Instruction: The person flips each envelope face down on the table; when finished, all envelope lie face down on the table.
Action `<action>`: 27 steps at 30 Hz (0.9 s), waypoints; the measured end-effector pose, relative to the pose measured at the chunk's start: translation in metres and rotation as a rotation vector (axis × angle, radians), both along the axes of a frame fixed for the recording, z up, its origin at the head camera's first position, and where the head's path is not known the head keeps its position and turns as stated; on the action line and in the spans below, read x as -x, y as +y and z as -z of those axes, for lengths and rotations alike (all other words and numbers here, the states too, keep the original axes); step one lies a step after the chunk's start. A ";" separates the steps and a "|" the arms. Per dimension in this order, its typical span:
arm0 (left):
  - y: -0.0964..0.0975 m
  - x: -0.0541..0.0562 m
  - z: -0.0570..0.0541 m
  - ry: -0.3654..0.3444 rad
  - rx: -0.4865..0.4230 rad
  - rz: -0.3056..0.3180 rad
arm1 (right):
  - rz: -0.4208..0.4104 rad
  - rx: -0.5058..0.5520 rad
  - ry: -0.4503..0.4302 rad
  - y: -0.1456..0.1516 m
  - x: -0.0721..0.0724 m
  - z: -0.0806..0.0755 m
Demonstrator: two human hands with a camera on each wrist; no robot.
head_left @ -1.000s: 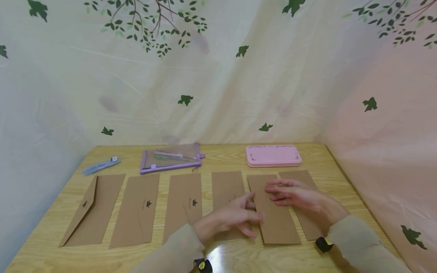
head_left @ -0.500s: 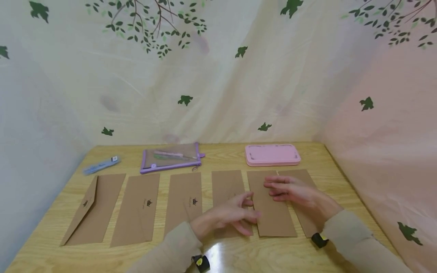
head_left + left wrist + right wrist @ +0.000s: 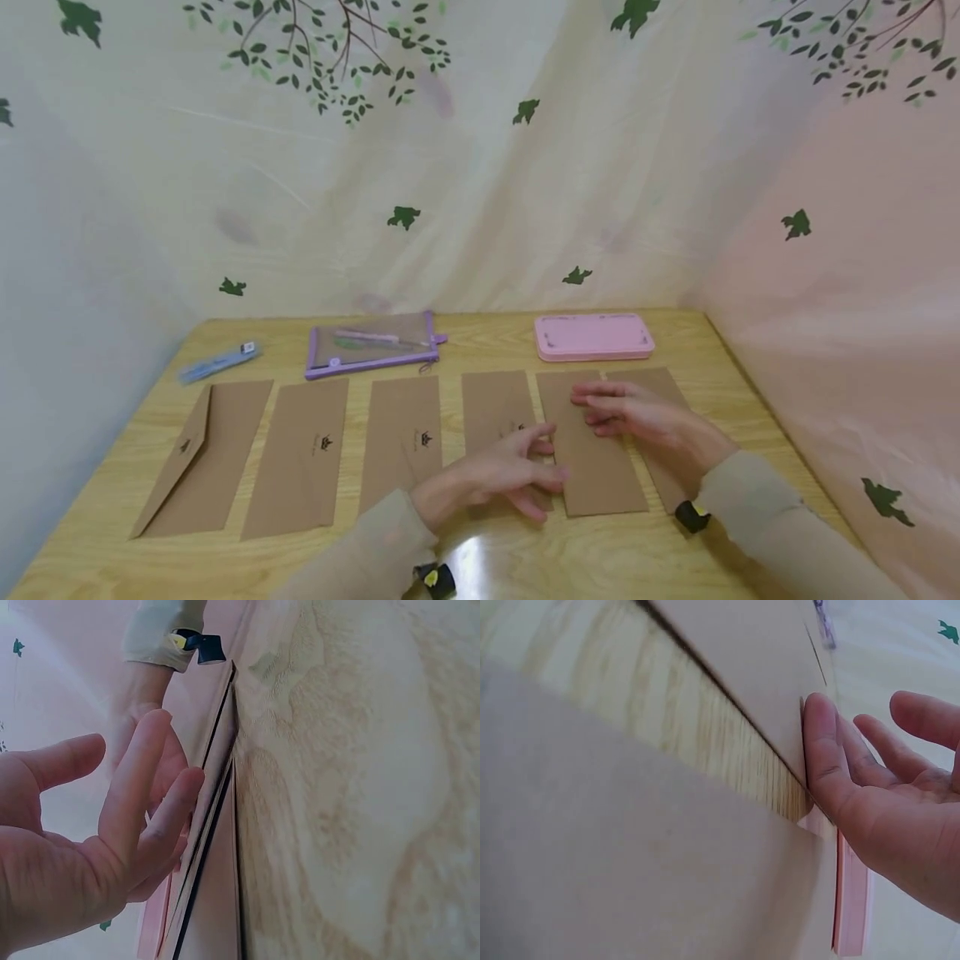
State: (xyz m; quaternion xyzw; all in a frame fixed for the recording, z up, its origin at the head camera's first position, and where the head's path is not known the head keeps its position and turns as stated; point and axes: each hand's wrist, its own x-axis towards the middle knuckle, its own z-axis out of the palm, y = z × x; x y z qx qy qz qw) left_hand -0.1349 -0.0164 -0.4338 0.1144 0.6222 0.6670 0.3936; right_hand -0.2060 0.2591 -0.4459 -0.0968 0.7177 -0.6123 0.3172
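Six brown paper envelopes lie in a row, and the fifth envelope from the left [image 3: 600, 479] is between my hands. My left hand [image 3: 506, 477] hovers over the fourth envelope [image 3: 495, 396], its spread fingertips right at the fifth one's left edge. From the other side, my right hand [image 3: 648, 417] reaches across the sixth envelope [image 3: 665, 487], its loosely bent fingers over the upper part of the fifth. Neither hand grips anything. In the left wrist view, the fingers of my left hand [image 3: 97, 832] are relaxed and apart. In the right wrist view, fingertips [image 3: 822, 720] overlap the paper's edge.
Further left lie a crown-printed third envelope [image 3: 397, 417], a second envelope [image 3: 296, 467] and a first envelope [image 3: 240, 450] with its flap showing. Behind them are a blue packet [image 3: 219, 363], a purple-edged mesh zip pouch [image 3: 367, 354] and a pink case [image 3: 594, 337]. A patterned curtain [image 3: 480, 167] borders the table.
The fifth envelope has slid slightly away from me, so its near edge lines up better with its neighbours. Both hands have shifted slightly with it, and the head view has drifted a little.
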 end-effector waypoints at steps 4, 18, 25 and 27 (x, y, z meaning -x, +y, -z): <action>-0.002 0.003 -0.002 0.005 -0.003 -0.001 | -0.005 0.000 0.010 -0.002 0.003 -0.002; -0.025 0.004 -0.006 0.085 -0.008 -0.022 | -0.071 0.043 0.004 -0.022 -0.018 -0.019; -0.058 0.017 -0.014 0.239 0.051 -0.027 | -0.057 0.158 0.031 -0.046 -0.027 -0.021; -0.067 0.020 -0.014 0.292 0.078 -0.050 | -0.038 0.172 0.042 -0.051 -0.029 -0.020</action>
